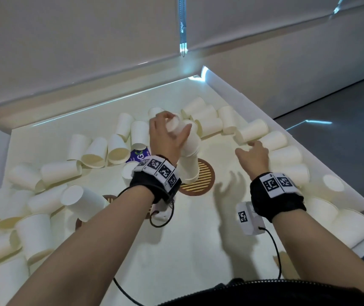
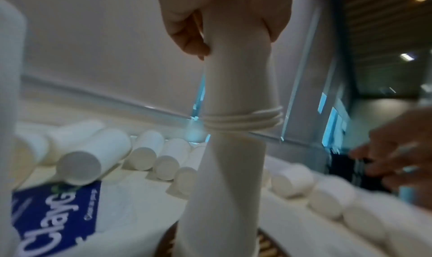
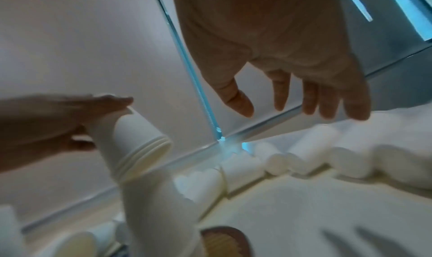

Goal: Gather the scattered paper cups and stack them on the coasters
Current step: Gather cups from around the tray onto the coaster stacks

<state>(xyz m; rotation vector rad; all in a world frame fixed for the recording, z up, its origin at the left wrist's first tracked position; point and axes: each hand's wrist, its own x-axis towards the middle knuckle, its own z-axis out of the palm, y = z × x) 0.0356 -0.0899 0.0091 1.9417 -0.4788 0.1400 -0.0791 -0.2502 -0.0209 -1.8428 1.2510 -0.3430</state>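
Note:
A stack of upturned white paper cups point(image 1: 189, 160) stands on a round brown striped coaster point(image 1: 200, 178) in the middle of the table. My left hand point(image 1: 167, 131) grips a few nested cups point(image 2: 236, 87) at the top of that stack point(image 3: 140, 144), tilted over the lower cups. My right hand point(image 1: 251, 151) hovers with its fingers point(image 3: 313, 98) spread and holding nothing, just short of the row of cups lying on their sides point(image 1: 273, 140) along the right edge. A second coaster point(image 1: 110, 198) shows partly under my left forearm.
Many loose cups point(image 1: 95, 149) lie scattered around the cream table point(image 1: 187, 239), piled at the left point(image 1: 33, 217) and along the back point(image 1: 207, 120). A blue printed packet point(image 1: 138, 156) lies behind the left wrist. The table's right edge point(image 1: 309, 151) drops to a dark floor.

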